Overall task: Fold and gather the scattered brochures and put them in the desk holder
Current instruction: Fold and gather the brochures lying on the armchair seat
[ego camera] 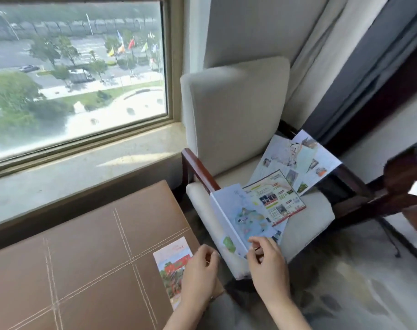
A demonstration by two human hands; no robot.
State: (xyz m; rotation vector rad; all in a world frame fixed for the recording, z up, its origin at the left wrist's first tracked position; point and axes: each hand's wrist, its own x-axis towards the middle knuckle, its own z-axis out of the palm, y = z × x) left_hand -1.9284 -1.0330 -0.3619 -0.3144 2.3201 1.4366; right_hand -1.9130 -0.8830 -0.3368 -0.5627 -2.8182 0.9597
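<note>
A folded brochure [170, 263] with a red and green picture lies at the right edge of the brown leather desk top [88, 258]. My left hand [199, 275] hovers over its right side, fingers curled, holding nothing that I can see. My right hand [265, 260] pinches the near corner of a half-open map brochure [240, 217] that leans on the armchair's seat. Behind it on the seat lie an orange-bordered leaflet [277, 198] and a large unfolded map sheet [300, 160]. No desk holder is in view.
The cream armchair [233, 110] with dark wooden arms [200, 170] stands right of the desk, under the window sill [83, 167]. Curtains [321, 55] hang behind it. A dark wooden piece [405, 177] juts in at the right. Patterned carpet [357, 282] covers the floor.
</note>
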